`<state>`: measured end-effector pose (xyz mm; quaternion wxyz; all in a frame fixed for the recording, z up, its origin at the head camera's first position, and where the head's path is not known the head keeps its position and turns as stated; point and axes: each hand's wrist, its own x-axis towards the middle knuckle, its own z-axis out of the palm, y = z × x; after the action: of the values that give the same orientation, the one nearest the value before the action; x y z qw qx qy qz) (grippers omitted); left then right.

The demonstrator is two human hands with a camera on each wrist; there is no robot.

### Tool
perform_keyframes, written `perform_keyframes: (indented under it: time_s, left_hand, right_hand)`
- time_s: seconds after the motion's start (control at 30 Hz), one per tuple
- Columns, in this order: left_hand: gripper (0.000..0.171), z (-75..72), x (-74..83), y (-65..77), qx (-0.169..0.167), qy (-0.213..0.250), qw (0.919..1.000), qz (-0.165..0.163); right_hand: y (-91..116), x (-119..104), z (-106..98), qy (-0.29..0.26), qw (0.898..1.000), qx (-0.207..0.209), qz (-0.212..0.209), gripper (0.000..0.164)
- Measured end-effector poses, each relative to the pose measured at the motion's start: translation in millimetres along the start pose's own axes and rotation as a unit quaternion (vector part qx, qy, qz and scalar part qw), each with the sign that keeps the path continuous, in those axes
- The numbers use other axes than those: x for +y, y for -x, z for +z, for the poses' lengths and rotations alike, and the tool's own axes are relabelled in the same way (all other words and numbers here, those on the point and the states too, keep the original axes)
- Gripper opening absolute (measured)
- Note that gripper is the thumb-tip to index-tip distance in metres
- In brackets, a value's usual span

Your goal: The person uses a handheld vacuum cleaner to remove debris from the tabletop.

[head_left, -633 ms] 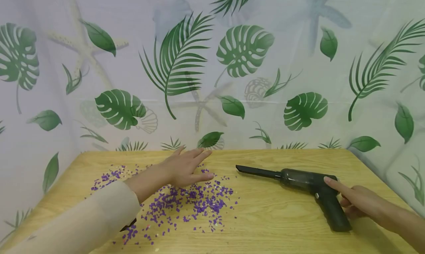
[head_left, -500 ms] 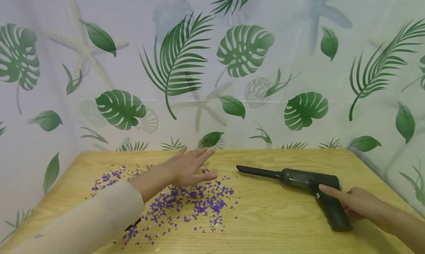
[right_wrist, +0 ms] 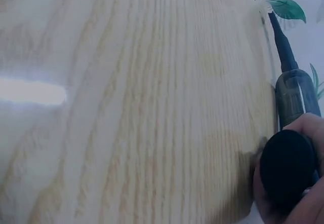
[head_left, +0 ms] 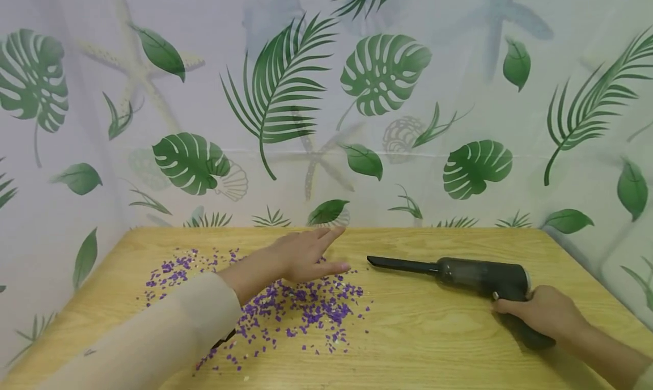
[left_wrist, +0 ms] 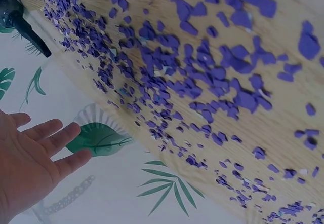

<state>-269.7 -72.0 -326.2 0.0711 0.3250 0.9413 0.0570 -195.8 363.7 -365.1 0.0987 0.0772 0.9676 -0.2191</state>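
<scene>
My right hand [head_left: 548, 313] grips the handle of a black handheld vacuum cleaner [head_left: 482, 274] at the right of the table. The vacuum's narrow nozzle points left and its dust cup is see-through. In the right wrist view, the round base of the handle [right_wrist: 286, 165] faces the camera, with the fingers around it. My left hand [head_left: 306, 257] is stretched out over a spread of small purple paper-like scraps [head_left: 321, 308], its fingers straight and holding nothing. The left wrist view shows that hand [left_wrist: 30, 163] with fingers spread, apart from the scraps [left_wrist: 202, 77].
A light wooden table [head_left: 408, 344] lies under everything. A white cloth [head_left: 285, 197] with printed green leaves hangs behind its back edge and at both sides. Some pale bits lie among the purple scraps. My left sleeve hides part of them.
My right hand has gone from touching the vacuum's handle to wrapping it, and the handle has swung toward the right. My left hand has drifted slightly right. The head view has shifted a little.
</scene>
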Motion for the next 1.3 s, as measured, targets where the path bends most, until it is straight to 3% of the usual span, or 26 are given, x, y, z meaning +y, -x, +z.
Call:
perform_keyframes:
  time_s: [0.2,0.43,0.77,0.97,1.1,1.3]
  left_hand:
    - [0.085,1.3,7.3,-4.7,-0.006,0.008,0.9999,0.001]
    - [0.086,-0.6,14.2,-8.9,-0.012,-0.002,0.9999,0.000]
    - [0.085,3.3,22.7,-10.6,-0.036,-0.012,0.9990,-0.021]
    - [0.056,6.6,22.2,-13.5,-0.016,0.000,0.9999,-0.004]
    - [0.051,1.6,19.8,-12.0,0.009,-0.020,0.9997,0.009]
    - [0.054,-11.6,21.1,-9.1,0.045,-0.067,0.9968,0.005]
  right_hand:
    - [3.8,-14.2,0.3,-0.133,0.990,-0.034,0.040,0.052]
    - [4.7,-39.4,-1.4,-0.136,0.990,-0.030,0.013,0.049]
    - [15.3,-87.1,13.8,-0.200,0.978,-0.053,-0.010,0.043]
    - [20.3,-113.2,24.6,-0.224,0.972,-0.064,-0.026,0.042]
    - [19.2,-123.2,27.3,-0.202,0.977,-0.044,-0.044,0.047]
    - [11.9,-134.3,24.9,-0.094,0.988,0.038,-0.113,0.047]
